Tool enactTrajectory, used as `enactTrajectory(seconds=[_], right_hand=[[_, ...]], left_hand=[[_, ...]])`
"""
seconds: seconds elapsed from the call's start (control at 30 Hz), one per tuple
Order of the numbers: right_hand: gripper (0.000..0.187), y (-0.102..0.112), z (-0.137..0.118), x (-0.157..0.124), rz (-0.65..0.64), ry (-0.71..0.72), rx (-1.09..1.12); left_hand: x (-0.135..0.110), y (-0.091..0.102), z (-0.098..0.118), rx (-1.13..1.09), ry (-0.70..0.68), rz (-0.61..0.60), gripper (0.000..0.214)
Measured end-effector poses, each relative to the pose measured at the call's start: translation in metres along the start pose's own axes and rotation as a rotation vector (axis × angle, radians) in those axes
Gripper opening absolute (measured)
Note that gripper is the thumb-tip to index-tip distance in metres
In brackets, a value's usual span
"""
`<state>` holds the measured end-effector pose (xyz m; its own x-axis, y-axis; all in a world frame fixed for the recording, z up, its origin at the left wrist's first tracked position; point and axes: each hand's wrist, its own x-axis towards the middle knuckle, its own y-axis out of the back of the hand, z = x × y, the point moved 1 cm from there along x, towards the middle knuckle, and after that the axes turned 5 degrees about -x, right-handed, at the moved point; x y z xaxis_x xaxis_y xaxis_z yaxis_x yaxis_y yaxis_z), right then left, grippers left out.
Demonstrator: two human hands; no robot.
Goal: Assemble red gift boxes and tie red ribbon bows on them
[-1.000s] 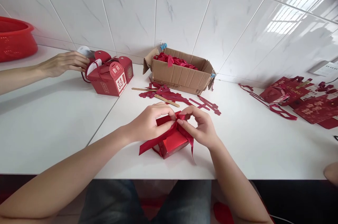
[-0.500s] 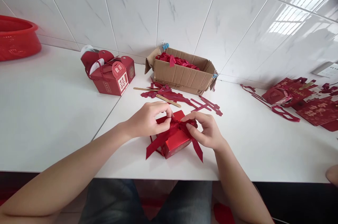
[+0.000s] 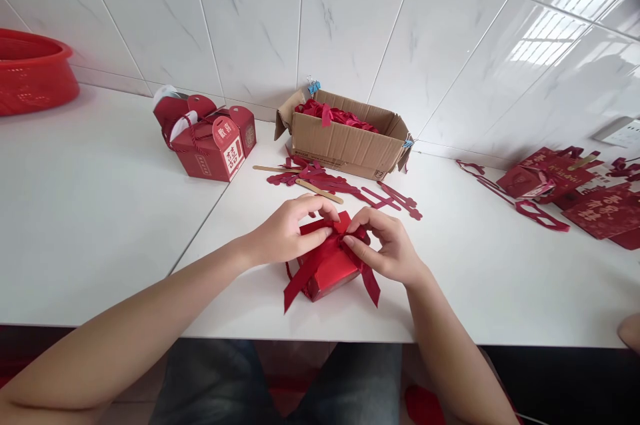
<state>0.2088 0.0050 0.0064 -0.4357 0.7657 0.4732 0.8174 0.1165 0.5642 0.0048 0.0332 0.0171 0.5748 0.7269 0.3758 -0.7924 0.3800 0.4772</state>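
Observation:
A small red gift box (image 3: 334, 273) lies on the white table near its front edge, right in front of me. Across its top runs a dark red ribbon (image 3: 314, 263) tied in a bow, its two tails hanging over the sides. My left hand (image 3: 287, 230) pinches the bow's left loop close to the knot. On the other side, my right hand (image 3: 387, 245) has thumb and fingers closed on the bow's right loop. Part of the knot is hidden behind my fingertips.
Behind the box stands a cardboard box (image 3: 340, 141) of red ribbons, with ribbon strips (image 3: 325, 178) and wooden sticks (image 3: 319, 191) before it. Red gift boxes (image 3: 210, 151) stand left, a red basin (image 3: 37, 78) further left. Red bags (image 3: 555, 175) lie right, near part of another person.
My fingers have closed in nearer the knot from both sides. The ribbon tails have shifted inward slightly, and the bow looks drawn together a little.

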Motion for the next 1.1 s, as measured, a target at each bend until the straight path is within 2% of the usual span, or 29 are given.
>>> enactTrajectory(seconds=[0.13,0.23,0.3,0.4,0.53,0.7,0.93,1.1], right_hand=[[0.007,-0.006,0.002,0.000,0.050,0.038,-0.004],[0.010,-0.011,0.005,-0.001,0.112,0.075,-0.003],[0.013,-0.012,0.007,-0.001,0.138,0.090,-0.013],[0.018,-0.013,0.009,-0.001,0.160,0.099,-0.022],[0.025,-0.010,0.011,0.000,0.150,0.098,-0.035],[0.037,-0.008,0.010,-0.001,0.128,0.106,-0.025],[0.025,-0.013,0.012,-0.001,0.151,0.028,0.028],[0.032,-0.016,0.013,-0.003,0.204,0.007,0.015]], left_hand=[[0.000,0.000,-0.006,0.072,-0.067,0.066,0.012],[0.001,0.004,-0.009,0.214,-0.225,0.128,0.017],[0.003,0.008,-0.010,0.288,-0.324,0.137,0.019],[0.004,0.015,-0.010,0.342,-0.375,0.104,0.019],[0.004,0.020,-0.009,0.355,-0.327,0.033,0.023],[0.002,0.016,-0.008,0.322,-0.174,-0.035,0.023],[0.002,0.011,-0.006,0.185,-0.075,-0.003,0.003],[0.001,0.011,-0.002,0.120,-0.056,-0.067,0.008]])
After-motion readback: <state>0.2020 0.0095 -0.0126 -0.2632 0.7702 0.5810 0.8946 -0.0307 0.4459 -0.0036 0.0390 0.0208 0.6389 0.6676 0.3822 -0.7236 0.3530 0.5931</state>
